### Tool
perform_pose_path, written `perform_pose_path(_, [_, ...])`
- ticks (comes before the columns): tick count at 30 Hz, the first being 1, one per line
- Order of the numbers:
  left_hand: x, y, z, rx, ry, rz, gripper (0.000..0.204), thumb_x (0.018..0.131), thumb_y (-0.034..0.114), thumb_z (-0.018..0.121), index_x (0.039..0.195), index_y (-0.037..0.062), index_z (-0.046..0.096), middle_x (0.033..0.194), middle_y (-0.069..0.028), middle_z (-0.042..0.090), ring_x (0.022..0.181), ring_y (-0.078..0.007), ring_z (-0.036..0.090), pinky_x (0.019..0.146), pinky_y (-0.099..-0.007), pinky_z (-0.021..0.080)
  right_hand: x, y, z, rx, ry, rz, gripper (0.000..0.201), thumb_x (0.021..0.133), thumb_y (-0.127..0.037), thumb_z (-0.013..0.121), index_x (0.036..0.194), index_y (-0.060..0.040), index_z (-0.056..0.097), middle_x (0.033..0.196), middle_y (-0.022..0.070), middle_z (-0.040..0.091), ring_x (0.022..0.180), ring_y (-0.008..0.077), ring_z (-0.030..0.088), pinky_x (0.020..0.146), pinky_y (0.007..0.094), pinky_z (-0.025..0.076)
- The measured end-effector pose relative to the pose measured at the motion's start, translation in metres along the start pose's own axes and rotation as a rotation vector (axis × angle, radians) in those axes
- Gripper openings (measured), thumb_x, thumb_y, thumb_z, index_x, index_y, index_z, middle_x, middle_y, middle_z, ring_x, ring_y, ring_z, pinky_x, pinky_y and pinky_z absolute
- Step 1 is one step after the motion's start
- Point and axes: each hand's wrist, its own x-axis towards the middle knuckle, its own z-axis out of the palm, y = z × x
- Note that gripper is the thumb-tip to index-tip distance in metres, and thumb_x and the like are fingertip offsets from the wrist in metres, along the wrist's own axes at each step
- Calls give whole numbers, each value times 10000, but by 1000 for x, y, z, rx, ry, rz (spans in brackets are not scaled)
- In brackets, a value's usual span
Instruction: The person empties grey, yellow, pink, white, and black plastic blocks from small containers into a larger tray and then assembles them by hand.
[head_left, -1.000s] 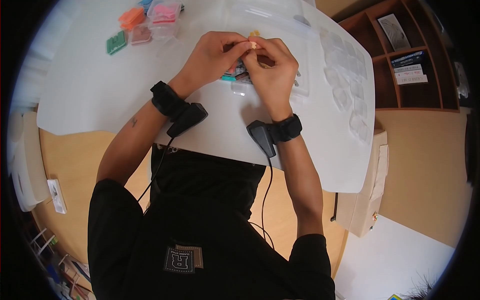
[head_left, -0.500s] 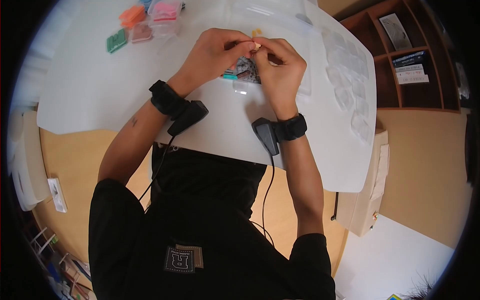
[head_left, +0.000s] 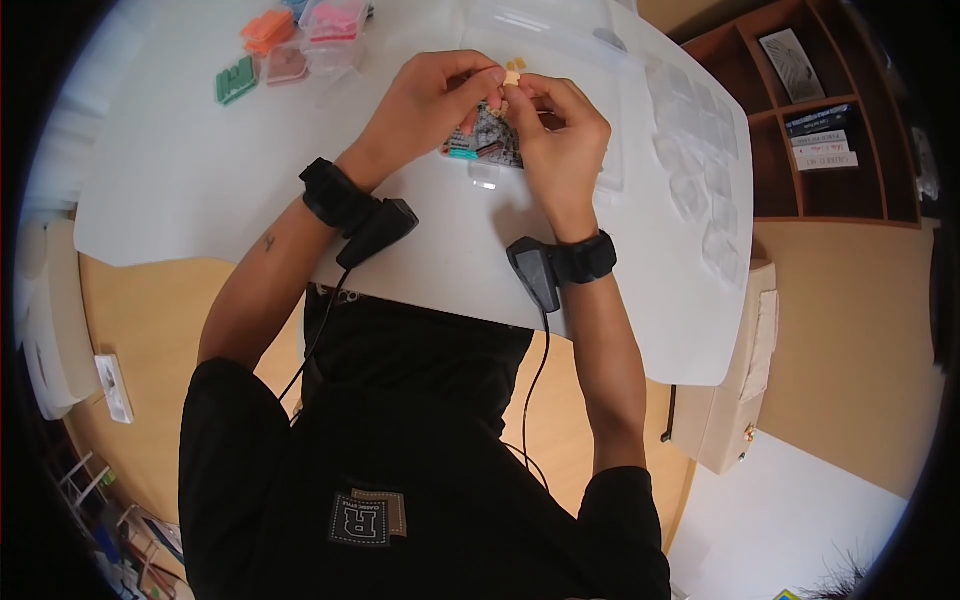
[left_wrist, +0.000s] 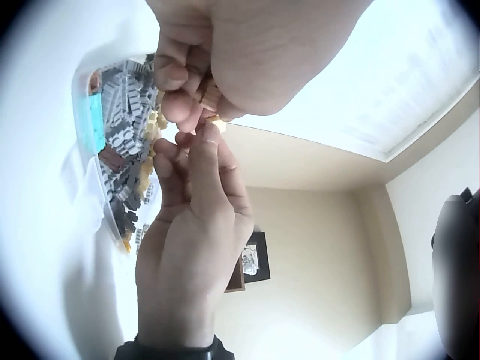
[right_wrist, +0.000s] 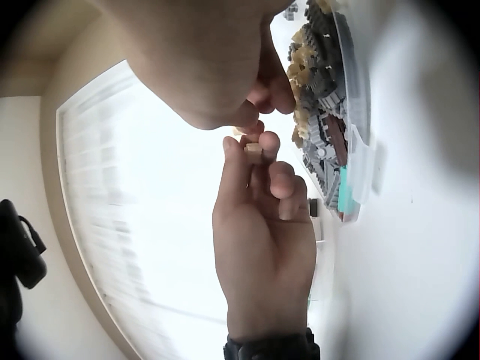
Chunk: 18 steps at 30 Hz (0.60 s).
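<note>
My left hand (head_left: 436, 95) pinches a small tan toy brick (right_wrist: 253, 153) between thumb and fingers. Facing it, my right hand (head_left: 562, 130) holds another small tan piece (left_wrist: 217, 124) at its fingertips. The fingertips of both hands meet close together over a clear plastic box (right_wrist: 361, 120). Inside lie many loose grey bricks (left_wrist: 124, 112), with tan ones along one side and a teal piece (left_wrist: 94, 124) at an end. In the head view the hands hide part of this box.
Small lidded boxes with orange (head_left: 268, 33), green (head_left: 236, 80) and pink (head_left: 334, 18) contents stand at the table's far left. Clear compartment trays (head_left: 690, 130) lie on the right. A large clear container (head_left: 540, 25) is at the back, and a shelf (head_left: 870, 170) stands beyond the table.
Both hands have shifted slightly, the right one a little to the right, showing more of the grey bricks. The fingers have turned, and the tan piece between them shows more clearly.
</note>
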Motion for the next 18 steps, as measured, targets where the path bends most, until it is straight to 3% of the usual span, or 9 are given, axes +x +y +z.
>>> perform_pose_path(2, [-1,3,1,40,1,-49,231,935,195,548,953,-14,646,657,21,552,519,-27,460,465,-181,365,1,0,-1,7,-14,30,123,803,-28,680,918,15,664,823,70,652,716,131,653,656,237,528])
perform_pose_path(4, [-2,9,1,77,-2,-48,232,929,193,556,961,-16,651,653,19,554,517,-28,458,466,-182,364,2,-2,-1,-26,15,-65,99,774,1,675,872,-2,660,782,80,633,645,158,649,573,255,534])
perform_pose_path(12, [-1,10,0,107,-32,-46,238,912,185,578,976,-32,655,663,8,566,516,-28,452,466,-184,361,1,-2,0,-27,18,-96,113,766,16,672,876,-6,667,800,82,640,652,173,653,586,256,536])
perform_pose_path(18, [-1,15,-6,-71,-112,-152,231,904,183,589,1013,-15,637,763,4,600,576,-29,469,502,-179,359,1,0,-2,-2,1,-124,120,768,29,670,882,-5,671,809,83,643,662,184,653,612,259,532])
